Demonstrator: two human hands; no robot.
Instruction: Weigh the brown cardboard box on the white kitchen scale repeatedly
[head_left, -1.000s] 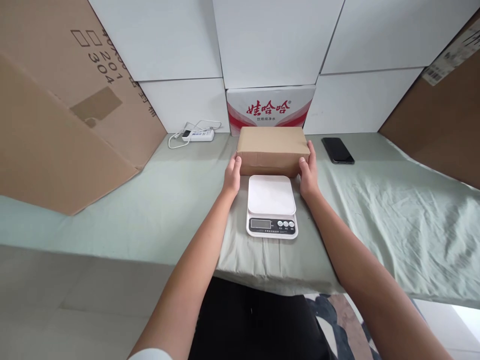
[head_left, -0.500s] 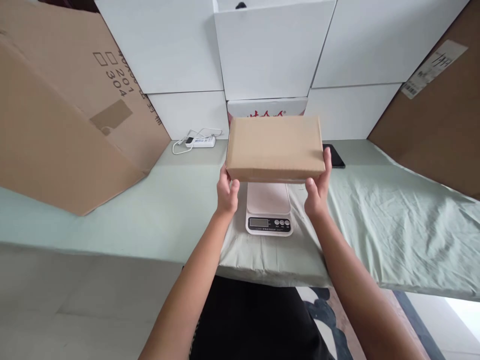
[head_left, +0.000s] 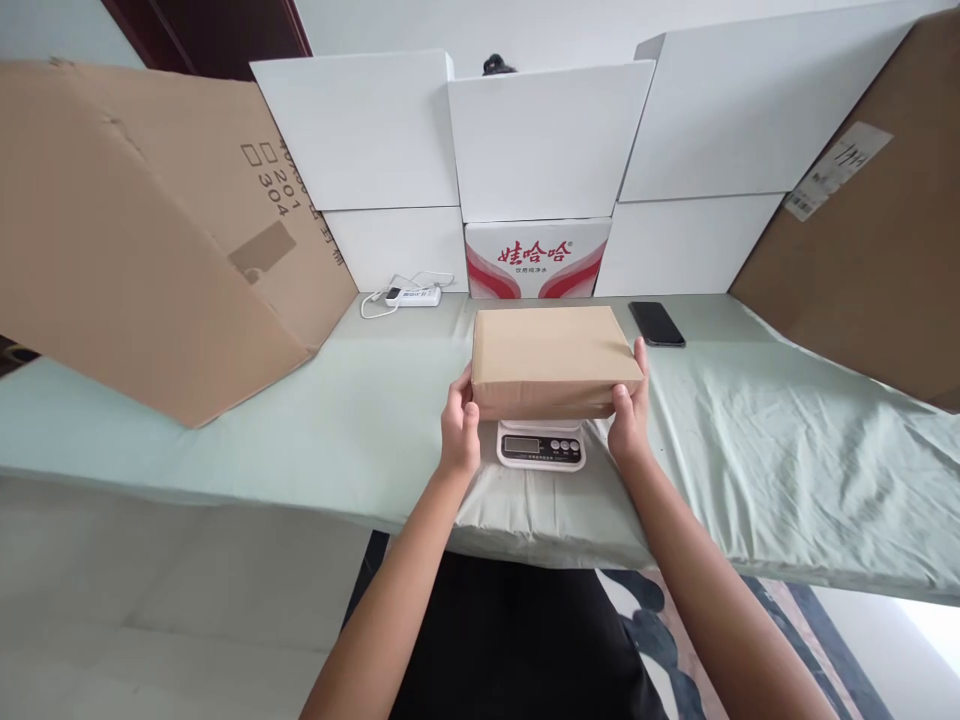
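A closed brown cardboard box (head_left: 553, 350) is held level between my two hands, over a white digital scale (head_left: 541, 460). My left hand (head_left: 459, 428) is closed on the box's left end, thumb at the near corner. At the opposite end my right hand (head_left: 631, 415) grips the near right corner, its thumb on the front face. The scale's display and several round buttons show in front of the box, while most of its weighing plate is hidden underneath. Whether the box touches the plate I cannot tell.
Behind stand stacked white boxes (head_left: 551, 145) and a red-printed carton (head_left: 538, 260). A black phone (head_left: 657, 324) lies at the right, a white power strip (head_left: 414, 297) with a cable at the left. Large cardboard panels (head_left: 172, 240) flank the green cloth-covered table (head_left: 360, 400).
Both hands have lowered the box toward the scale, covering most of its plate. The camera view has tilted up, showing more of the white boxes and the printed carton behind.
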